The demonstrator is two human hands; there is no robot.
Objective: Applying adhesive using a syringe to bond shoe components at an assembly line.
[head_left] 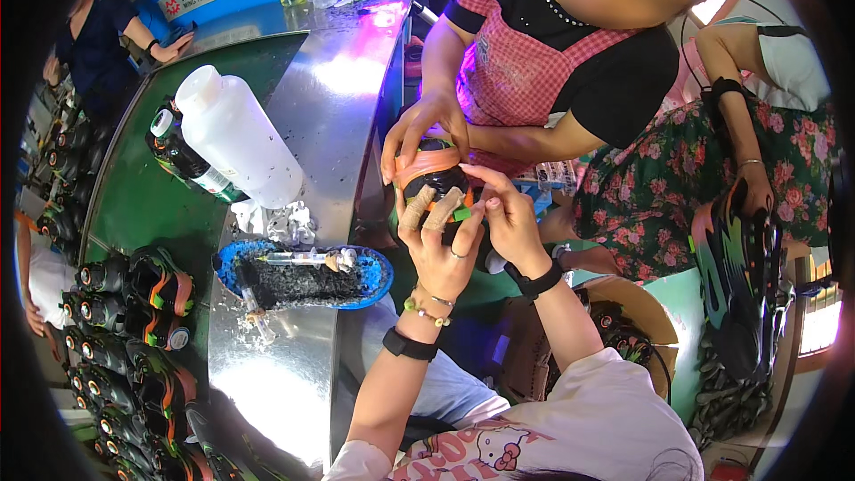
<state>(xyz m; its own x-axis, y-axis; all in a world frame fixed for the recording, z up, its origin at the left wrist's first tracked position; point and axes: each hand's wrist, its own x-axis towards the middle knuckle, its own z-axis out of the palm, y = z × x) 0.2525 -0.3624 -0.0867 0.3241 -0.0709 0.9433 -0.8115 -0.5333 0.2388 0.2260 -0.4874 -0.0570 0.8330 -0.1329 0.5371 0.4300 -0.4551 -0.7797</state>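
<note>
black shoes (134, 303) crowd the green belt at far left. on the steel counter (294, 392): white bottle (236, 138) lying down, blue tray (303, 276) w/ brushes. left hand (441, 254) cups a black-and-orange shoe (436, 183) from below, taped fingers (414, 209) curled against it. right hand (508, 218) pinches its side, fingers partly bent. a co-worker's hand (419, 129) grips the shoe's top.

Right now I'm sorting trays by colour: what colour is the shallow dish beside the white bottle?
Blue dish, blackened inside; the head view shows it.
</note>
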